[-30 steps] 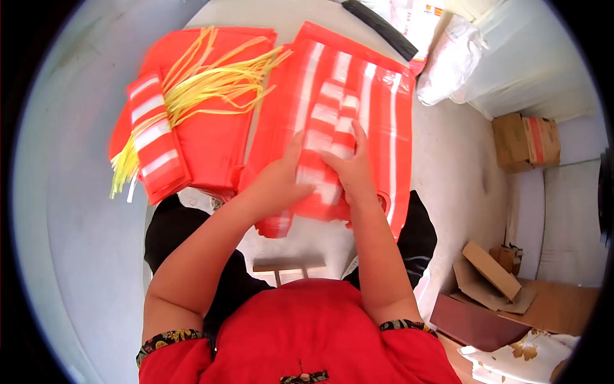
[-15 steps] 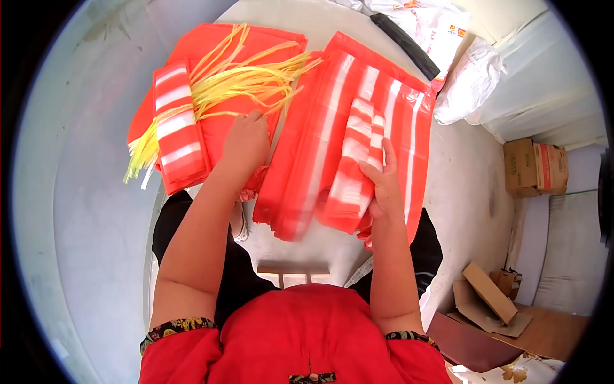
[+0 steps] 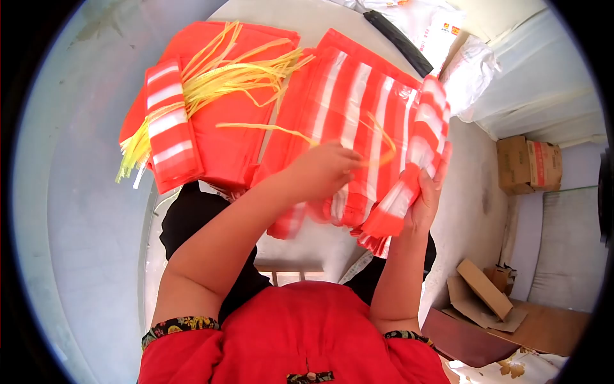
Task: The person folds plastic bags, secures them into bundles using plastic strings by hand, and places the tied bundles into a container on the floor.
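My left hand is closed on a yellow strip, one end trailing to the left and the other curling up on the right. My right hand grips a folded bundle of red-and-white striped plastic bags, tilted at the right edge of the pile. Beneath both hands lies a flat stack of the same striped bags. To the left, more yellow strips lie in a loose bunch on a red plastic stack. A folded striped bundle rests across the strips' left end.
A black roll and white printed sacks sit at the table's far right. Cardboard boxes stand by the right wall, and flattened cardboard lies lower right. A pale wall borders the left side.
My left hand has moved right from the yellow bunch, bringing one strip with it. My right hand has lifted the folded striped bundle and shifted it right.
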{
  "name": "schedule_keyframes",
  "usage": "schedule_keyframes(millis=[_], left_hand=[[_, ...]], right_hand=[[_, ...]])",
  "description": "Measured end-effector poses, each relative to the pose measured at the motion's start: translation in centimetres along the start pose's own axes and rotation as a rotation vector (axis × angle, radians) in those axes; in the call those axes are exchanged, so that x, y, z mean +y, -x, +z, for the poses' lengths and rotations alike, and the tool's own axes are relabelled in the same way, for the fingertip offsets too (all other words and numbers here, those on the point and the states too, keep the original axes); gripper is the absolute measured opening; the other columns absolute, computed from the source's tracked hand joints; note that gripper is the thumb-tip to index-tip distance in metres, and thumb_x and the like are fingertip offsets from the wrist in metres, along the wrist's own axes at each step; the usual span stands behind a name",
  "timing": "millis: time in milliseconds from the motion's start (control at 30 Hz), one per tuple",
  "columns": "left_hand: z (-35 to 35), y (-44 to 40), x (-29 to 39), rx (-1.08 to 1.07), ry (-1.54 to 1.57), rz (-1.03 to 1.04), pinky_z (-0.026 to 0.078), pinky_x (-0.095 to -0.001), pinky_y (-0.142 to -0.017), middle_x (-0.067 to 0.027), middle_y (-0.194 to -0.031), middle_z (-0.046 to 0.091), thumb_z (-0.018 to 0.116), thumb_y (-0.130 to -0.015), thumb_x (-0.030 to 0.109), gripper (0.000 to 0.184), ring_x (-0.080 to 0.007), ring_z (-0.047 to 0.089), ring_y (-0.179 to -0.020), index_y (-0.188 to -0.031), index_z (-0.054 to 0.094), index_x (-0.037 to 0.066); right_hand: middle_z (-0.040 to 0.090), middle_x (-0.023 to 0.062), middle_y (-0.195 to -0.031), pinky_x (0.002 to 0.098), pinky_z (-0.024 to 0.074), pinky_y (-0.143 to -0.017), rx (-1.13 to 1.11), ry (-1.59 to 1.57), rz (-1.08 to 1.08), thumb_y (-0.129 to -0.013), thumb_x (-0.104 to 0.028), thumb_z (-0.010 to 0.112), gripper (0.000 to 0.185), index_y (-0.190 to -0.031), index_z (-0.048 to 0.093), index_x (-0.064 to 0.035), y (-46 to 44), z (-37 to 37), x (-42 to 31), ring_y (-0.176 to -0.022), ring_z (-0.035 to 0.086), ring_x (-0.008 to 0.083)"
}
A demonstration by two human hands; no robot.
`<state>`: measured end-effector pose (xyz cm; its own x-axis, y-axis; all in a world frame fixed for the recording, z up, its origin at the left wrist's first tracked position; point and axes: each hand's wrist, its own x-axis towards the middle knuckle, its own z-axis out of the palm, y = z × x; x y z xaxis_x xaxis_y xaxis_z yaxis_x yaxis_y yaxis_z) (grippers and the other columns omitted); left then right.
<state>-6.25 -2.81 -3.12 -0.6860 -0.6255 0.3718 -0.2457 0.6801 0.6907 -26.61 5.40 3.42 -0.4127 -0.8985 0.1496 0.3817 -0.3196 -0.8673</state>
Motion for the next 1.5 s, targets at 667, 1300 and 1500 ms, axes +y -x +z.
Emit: schedule_keyframes(millis=[667,1300,1500], left_hand=[[-6.8,4.1,-3.7,0.151,-0.464,-0.454,0.053,-0.0455,-0.087,-0.013,-0.1,0.075,0.069,-0.093,0.014,0.017,-0.0352,0.068,-0.096,-0.107,0.069,0.005],[-8.4,3.8,-4.1,0.126,0.655,-0.72,0.052,-0.0246,-0.069,-0.0005,-0.095,0.07,0.066,-0.101,0.012,0.019,-0.0085,0.064,-0.078,-0.115,0.072,0.001],[-7.2,2.6,-4.4,0.308,0.488,-0.762,0.049,-0.0243,-0.07,-0.0003,-0.089,0.068,0.065,-0.103,0.016,0.02,-0.0071,0.058,-0.075,-0.113,0.073,-0.001]], right_hand=[[0.04,0.0186,-0.161,0.0381,0.0509,-0.109,-0.337,0.677,0.276,-0.083,-0.003,0.078,0.098,-0.166,0.026,-0.0099,-0.3,5.3,10.4,-0.14,0.051,0.0258],[0.071,0.0109,-0.1,0.0433,0.0547,-0.085,-0.444,1.815,-0.339,-0.097,-0.01,0.064,0.018,-0.112,0.071,-0.0048,-2.3,0.1,8.2,-0.101,0.067,0.0327],[0.073,0.014,-0.097,0.0425,0.0542,-0.08,-0.29,1.61,-0.215,-0.099,-0.017,0.064,0.016,-0.105,0.071,-0.0033,-3.3,-0.4,8.0,-0.092,0.068,0.0334]])
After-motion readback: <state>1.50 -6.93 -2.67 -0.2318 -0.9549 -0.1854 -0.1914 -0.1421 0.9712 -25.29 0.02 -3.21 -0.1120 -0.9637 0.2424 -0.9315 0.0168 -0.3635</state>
